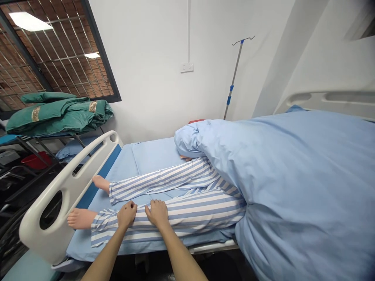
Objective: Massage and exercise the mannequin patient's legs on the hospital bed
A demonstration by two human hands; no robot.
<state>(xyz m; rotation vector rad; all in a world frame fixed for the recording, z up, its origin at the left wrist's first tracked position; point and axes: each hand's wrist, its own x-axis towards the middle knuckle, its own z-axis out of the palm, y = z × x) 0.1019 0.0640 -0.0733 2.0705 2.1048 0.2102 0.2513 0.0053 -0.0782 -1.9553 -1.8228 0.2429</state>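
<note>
Head view: striped trouser leg point(202, 210) runs sideways beneath both hands; left hand point(126, 214) nearer bare foot point(81, 218) than right hand point(157, 212); fingers curled, cannot tell if gripping cloth.

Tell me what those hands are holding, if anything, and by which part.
The left hand and right hand touch the near trouser leg along its lower half; whether they grip it can't be told.

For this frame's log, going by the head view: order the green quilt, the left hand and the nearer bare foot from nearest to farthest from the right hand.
From the right hand:
1. Left hand, just beside it
2. Nearer bare foot, farther left
3. Green quilt, beyond the footboard
</note>
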